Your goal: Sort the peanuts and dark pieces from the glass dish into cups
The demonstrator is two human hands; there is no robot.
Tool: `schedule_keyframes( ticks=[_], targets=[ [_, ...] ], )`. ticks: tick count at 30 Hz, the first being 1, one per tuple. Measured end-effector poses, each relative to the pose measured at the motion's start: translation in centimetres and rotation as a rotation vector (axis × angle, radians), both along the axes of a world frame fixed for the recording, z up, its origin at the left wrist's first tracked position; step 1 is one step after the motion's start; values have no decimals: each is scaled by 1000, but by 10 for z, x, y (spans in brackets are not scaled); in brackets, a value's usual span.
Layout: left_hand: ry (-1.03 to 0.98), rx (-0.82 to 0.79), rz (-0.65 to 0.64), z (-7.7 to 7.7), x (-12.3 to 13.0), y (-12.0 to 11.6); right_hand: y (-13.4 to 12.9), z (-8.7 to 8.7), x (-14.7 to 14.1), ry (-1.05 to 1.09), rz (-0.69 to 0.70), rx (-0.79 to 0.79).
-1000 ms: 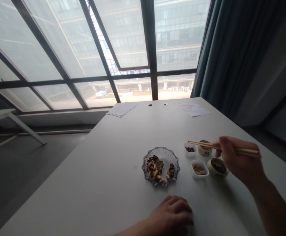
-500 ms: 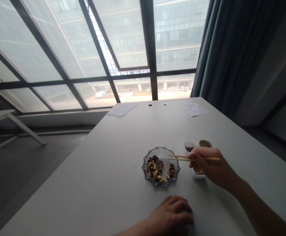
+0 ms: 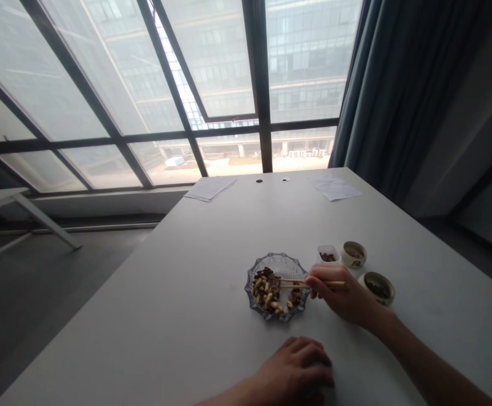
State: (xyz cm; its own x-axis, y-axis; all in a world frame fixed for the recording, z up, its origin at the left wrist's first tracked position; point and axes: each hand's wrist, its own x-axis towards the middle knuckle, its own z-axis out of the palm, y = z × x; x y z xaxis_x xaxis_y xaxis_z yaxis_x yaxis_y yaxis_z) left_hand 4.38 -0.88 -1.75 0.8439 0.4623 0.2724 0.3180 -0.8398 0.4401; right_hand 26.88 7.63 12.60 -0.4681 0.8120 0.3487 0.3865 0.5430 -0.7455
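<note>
Chopsticks [image 3: 293, 283] are pinched in my right hand [image 3: 334, 290], which hovers over the right rim of a scalloped glass plate [image 3: 283, 260]. Their tips touch or nearly touch brown pieces [image 3: 274, 286] in the heap on the plate's left side; whether they grip one, I cannot tell. Unshelled peanuts [image 3: 262, 294] lie in that heap, below some dark pieces [image 3: 266, 273]. A smaller brown cluster [image 3: 295, 295] sits at the plate's right. My left hand [image 3: 298, 363] rests on the table nearer to me, fingers curled down, their undersides hidden.
Right of the plate stand a small white tub [image 3: 328, 250] of dark pieces, a round cream cup [image 3: 354, 258] and a cream bowl [image 3: 380, 288] with dark contents. Papers [image 3: 209, 189] and more sheets [image 3: 336, 188] lie at the far end of the white table [image 3: 178, 293].
My right hand has moved left and slightly toward me, bringing the chopstick tips from the plate's upper right to the heap. The cup and bowl now show more fully. My left hand stays put.
</note>
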Motion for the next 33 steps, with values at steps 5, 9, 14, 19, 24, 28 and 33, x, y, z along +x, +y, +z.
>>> schedule_keyframes(
  ticks=[5, 9, 14, 19, 24, 28, 33],
  targets=[
    [26, 12, 0, 0, 0, 0, 1, -13, -4, 47, -58, 43],
    [36, 14, 3, 0, 0, 0, -1, -21, -8, 88, -62, 81],
    [3, 12, -2, -1, 0, 1, 0, -25, -11, 141, 9, 152],
    [39, 15, -11, -4, -1, 2, 1, -29, -12, 140, 46, 203],
    [37, 17, -9, -7, -1, 2, -1, -26, -13, 144, 41, 263],
    [52, 20, -10, -4, -1, 2, -2, 0, 5, 147, -17, 337],
    [46, 8, -9, -1, -1, 2, -5, 36, 46, 120, -322, 346]
  ],
)
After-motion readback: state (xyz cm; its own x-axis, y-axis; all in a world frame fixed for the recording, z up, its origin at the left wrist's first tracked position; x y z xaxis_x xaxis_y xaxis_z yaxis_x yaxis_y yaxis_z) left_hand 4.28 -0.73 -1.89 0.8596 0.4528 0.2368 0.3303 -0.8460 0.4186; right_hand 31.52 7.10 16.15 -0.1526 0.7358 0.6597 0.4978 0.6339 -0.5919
